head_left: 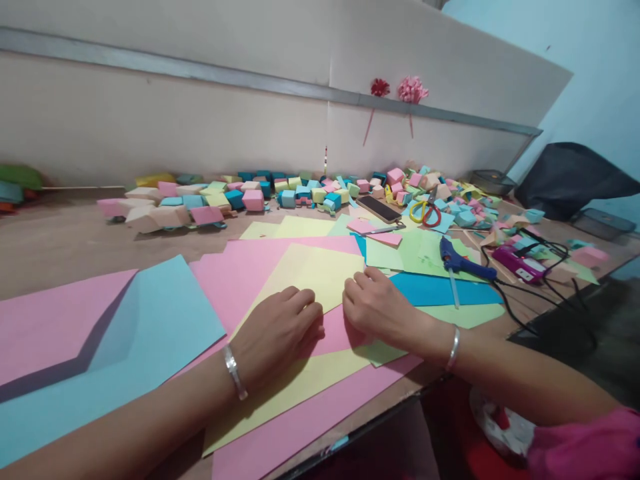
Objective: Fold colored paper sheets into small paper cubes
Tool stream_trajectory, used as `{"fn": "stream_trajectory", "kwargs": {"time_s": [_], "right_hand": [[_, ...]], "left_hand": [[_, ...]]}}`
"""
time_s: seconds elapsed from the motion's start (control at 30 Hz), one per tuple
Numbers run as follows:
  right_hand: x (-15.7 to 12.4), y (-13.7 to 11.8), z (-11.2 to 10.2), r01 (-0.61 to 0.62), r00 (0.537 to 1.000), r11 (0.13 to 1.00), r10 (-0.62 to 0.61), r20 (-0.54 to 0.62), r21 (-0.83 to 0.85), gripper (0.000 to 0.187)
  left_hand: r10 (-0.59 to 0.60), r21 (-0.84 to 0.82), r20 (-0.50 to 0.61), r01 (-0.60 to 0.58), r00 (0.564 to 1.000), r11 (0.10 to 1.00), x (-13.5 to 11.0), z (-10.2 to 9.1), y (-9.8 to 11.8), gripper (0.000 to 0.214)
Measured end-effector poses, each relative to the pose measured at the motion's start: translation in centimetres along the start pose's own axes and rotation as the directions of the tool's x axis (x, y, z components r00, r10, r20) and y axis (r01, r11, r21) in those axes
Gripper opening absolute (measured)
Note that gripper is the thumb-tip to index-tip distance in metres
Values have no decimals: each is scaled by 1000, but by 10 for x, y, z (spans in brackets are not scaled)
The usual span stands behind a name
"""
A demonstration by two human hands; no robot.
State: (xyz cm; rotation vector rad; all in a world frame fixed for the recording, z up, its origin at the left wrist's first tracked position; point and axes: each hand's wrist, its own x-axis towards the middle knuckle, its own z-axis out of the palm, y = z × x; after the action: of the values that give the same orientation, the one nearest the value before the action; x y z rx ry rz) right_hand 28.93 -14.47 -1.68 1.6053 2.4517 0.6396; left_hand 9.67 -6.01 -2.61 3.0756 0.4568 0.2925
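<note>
A pale yellow paper sheet (315, 270) lies at an angle over pink paper (210, 273), between and beyond my hands. My left hand (280, 327) is closed, its curled fingers at the sheet's lower edge; the fingertips are mostly hidden. At the sheet's right corner, my right hand (373, 303) is also closed, with thumb and fingers pinching the paper. Beneath both hands, another yellow sheet (300, 387) and a pink sheet (320, 417) reach toward the table's front edge. To the left, a blue sheet (165, 320) sits partly under a curled pink sheet (55, 320).
Small folded paper boxes (253, 200) line the back of the table. On the right are a blue glue gun (465, 261), a purple power strip (520, 263) with black cables, scissors (425, 213), a phone (379, 209) and a cutter knife (383, 230). Paper flowers (413, 90) hang on the board.
</note>
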Motion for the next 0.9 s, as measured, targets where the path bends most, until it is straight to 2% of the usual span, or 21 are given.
{"fn": "stream_trajectory", "kwargs": {"time_s": [0.1, 0.23, 0.33, 0.4, 0.47, 0.5, 0.57, 0.63, 0.67, 0.7, 0.77, 0.83, 0.9], "right_hand": [[7, 2, 5, 75, 997, 997, -75, -16, -10, 20], [12, -3, -3, 54, 990, 998, -56, -133, -23, 24], [13, -1, -16, 33, 983, 999, -26, -184, 36, 24], [13, 13, -23, 11, 993, 990, 6, -121, 140, 18], [15, 39, -28, 1, 1000, 948, 2, -7, 318, 8], [16, 55, -29, 20, 999, 891, -37, 27, 454, 18], [22, 88, -25, 31, 999, 714, -47, 3, 699, 37], [31, 113, -12, 29, 998, 523, 33, -54, 852, 47], [35, 120, -2, 25, 989, 398, 121, -80, 917, 52], [40, 124, 9, 30, 982, 254, 174, -76, 967, 57], [47, 119, 33, 59, 980, 2, 188, -58, 998, 58], [52, 106, 54, 36, 980, -134, 199, -9, 990, 56], [53, 91, 66, -30, 972, -170, 227, 68, 985, 51]], "left_hand": [[-74, 69, -12, 75, 997, 995, 0, 1, -2, 16], [-178, 222, -13, 177, 984, 959, -3, -1, -2, 14], [-230, 284, 10, 217, 973, 934, -6, -5, -4, 15], [-265, 255, -20, 261, 964, 931, -8, -6, -8, 17], [-292, 166, -73, 300, 954, 939, -8, -5, -16, 20], [-311, 107, -102, 321, 945, 941, -8, -3, -20, 21], [-375, -25, -161, 376, 913, 926, -5, -1, -30, 21], [-450, -135, -198, 430, 871, 893, -2, 2, -40, 19], [-487, -178, -207, 457, 848, 871, 0, 3, -44, 20], [-525, -221, -211, 484, 824, 847, 2, 3, -48, 21], [-587, -301, -194, 521, 786, 798, 4, 2, -53, 20], [-628, -377, -159, 541, 762, 752, 6, 1, -56, 21], [-639, -398, -129, 550, 759, 734, 7, -1, -56, 34]]}}
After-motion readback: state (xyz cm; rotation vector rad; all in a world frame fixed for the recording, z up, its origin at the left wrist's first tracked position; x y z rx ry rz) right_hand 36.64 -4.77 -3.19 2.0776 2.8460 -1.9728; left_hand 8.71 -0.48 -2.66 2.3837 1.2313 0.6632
